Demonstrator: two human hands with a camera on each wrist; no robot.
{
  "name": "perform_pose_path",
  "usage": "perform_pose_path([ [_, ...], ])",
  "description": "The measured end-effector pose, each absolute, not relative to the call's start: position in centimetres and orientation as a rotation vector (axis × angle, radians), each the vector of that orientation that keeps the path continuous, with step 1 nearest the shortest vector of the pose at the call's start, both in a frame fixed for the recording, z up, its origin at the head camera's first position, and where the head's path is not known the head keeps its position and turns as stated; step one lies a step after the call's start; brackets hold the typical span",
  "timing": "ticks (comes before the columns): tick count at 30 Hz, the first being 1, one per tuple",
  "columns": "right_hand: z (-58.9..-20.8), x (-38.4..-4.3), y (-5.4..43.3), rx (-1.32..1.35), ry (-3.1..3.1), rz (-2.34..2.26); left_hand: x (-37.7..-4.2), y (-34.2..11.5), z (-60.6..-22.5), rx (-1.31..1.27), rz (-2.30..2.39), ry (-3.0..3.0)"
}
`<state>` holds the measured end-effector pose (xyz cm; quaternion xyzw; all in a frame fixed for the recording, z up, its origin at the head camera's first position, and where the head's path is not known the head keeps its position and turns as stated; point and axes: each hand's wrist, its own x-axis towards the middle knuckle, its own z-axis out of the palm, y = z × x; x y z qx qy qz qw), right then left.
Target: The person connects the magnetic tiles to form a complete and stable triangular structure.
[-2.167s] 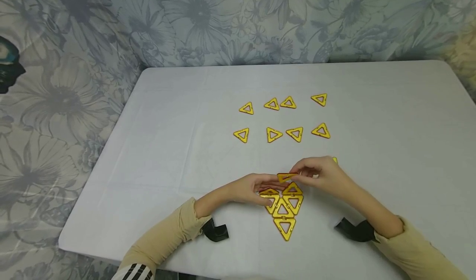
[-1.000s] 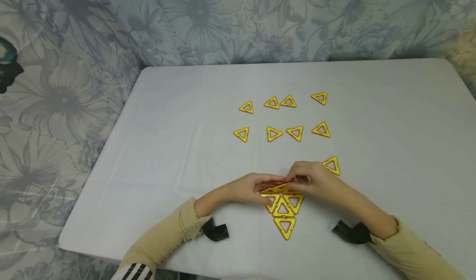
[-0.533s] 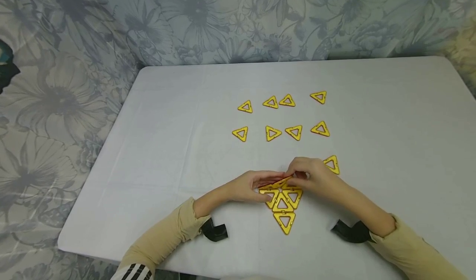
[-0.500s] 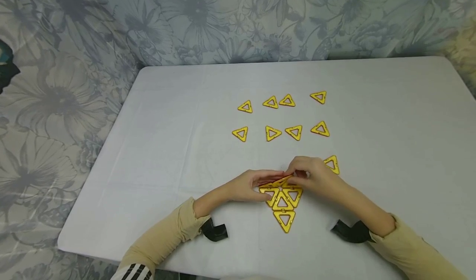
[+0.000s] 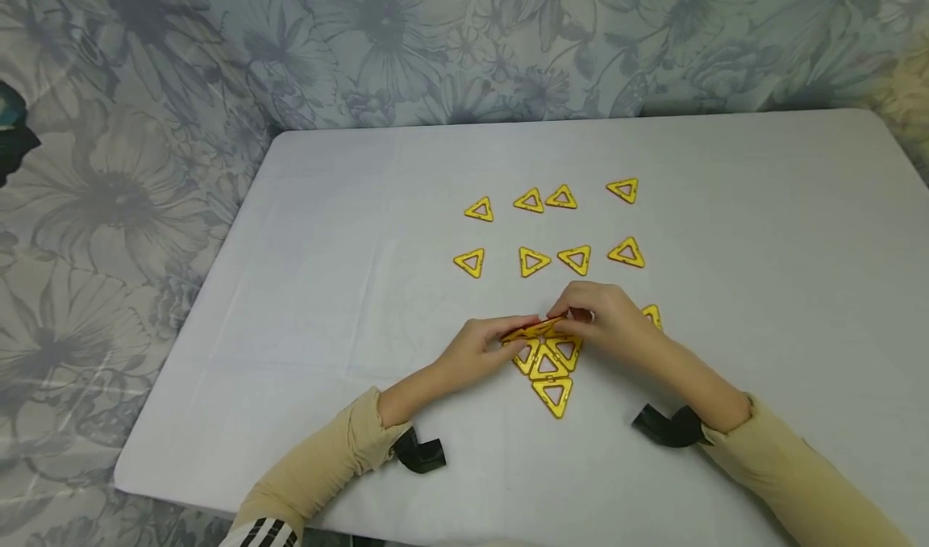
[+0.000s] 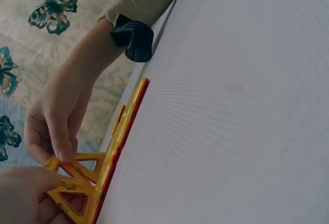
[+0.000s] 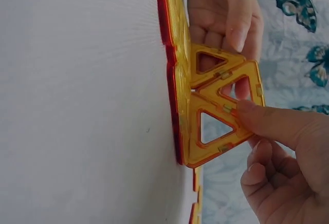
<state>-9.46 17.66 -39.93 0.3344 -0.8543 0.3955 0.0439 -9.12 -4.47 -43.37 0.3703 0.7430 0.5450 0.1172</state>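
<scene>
With 12 o'clock straight away from the person, two tan sleeves (image 5: 319,454) come in from 7 and 5 o'clock, a black band (image 5: 419,454) at each cuff. Between them, on the near half of the white tabletop (image 5: 305,289), sit the joined yellow triangles (image 5: 553,398): some lie flat, one pointing to 6 o'clock, and others tilt up at the 12 o'clock side. The left hand (image 5: 475,352), at their 9 o'clock, has its thumb and fingers on either side of the raised part; whether it pinches, I cannot tell. The right hand (image 5: 610,315), at 2 o'clock, pinches the raised part's upper edge. One loose triangle (image 5: 652,316) shows just past that hand. Farther off, toward 12 o'clock, two uneven rows of loose triangles (image 5: 574,260) lie flat, four in each. Beyond the tabletop's rounded far corners hangs a grey-blue floral backdrop (image 5: 385,39), yellowish toward 2 o'clock; the wrist views show teal butterflies (image 6: 54,5) on it.
</scene>
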Motion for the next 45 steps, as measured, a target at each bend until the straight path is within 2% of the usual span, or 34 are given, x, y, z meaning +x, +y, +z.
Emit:
perform_pose_path([
  [4,-39.9,-9.7,17.4,1.006,-2.619,1.180,-9.2,-4.5,-43.5,1.012,1.668,2.186],
  [11,-40.0,-9.7,17.3,1.016,-2.599,1.188,-8.3,-4.4,-40.1,0.936,1.680,2.167],
  [24,-40.0,-9.6,17.6,0.964,-2.665,1.176,-9.7,-4.3,-43.8,0.926,1.760,2.135],
  [32,-39.9,-9.6,17.5,0.937,-2.712,1.167,-9.6,-4.2,-43.2,0.886,1.736,2.168],
  [39,-39.9,-9.6,17.8,0.919,-2.752,1.165,-8.9,-4.4,-40.5,0.895,1.743,2.119],
  [45,-39.3,-9.6,18.8,0.877,-2.767,1.108,-9.2,-4.3,-41.5,0.858,1.740,2.109],
])
